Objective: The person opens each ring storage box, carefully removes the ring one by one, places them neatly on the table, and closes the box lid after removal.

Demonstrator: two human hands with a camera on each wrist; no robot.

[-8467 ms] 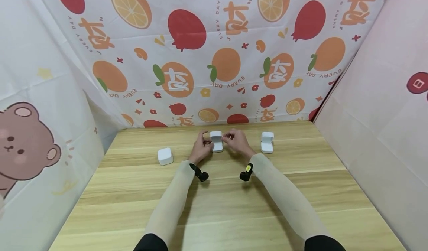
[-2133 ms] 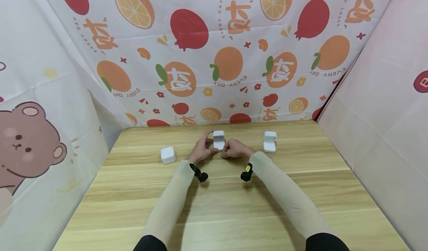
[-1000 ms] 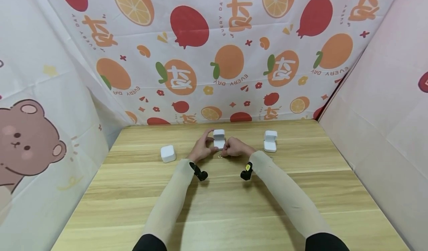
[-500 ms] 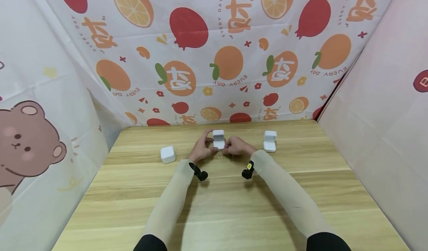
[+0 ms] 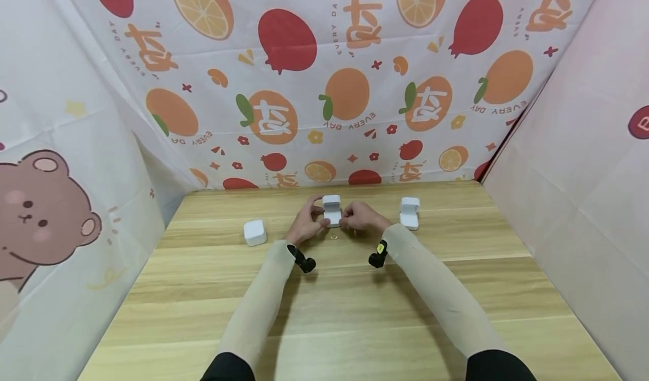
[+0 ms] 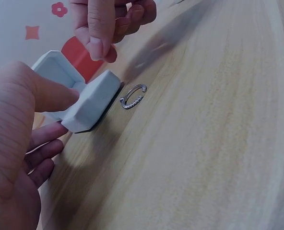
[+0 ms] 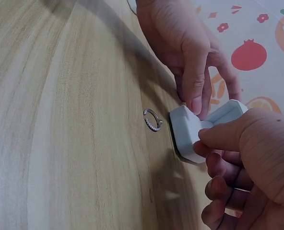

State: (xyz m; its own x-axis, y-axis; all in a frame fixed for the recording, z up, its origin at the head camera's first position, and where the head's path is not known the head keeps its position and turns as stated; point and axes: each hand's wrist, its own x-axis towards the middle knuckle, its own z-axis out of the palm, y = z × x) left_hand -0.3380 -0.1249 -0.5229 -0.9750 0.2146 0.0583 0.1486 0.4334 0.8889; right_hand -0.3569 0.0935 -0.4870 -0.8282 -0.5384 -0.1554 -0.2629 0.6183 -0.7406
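Note:
In the middle of the table an opened white ring box [image 5: 332,218] faces me. My left hand [image 5: 306,223] holds it from the left, thumb [image 6: 60,97] on the front of the base and fingers behind it. My right hand [image 5: 362,217] is at the box's right side with its fingers curled; thumb tip and fingertip come together close to the base, and nothing shows between them. A silver open-ended ring [image 7: 152,120] set with small stones lies on the wood just in front of the box, apart from both hands.
A closed white box [image 5: 254,233] stands to the left, and a second opened white box [image 5: 409,214] to the right. The wooden table [image 5: 324,319] ends at a fruit-printed cloth [image 5: 228,105] behind, with pale cloth at both sides.
From fingertips raised beside the box, my right hand came down to the table by the ring, then drew back up and right. The ring now lies uncovered; my left hand stays on the box.

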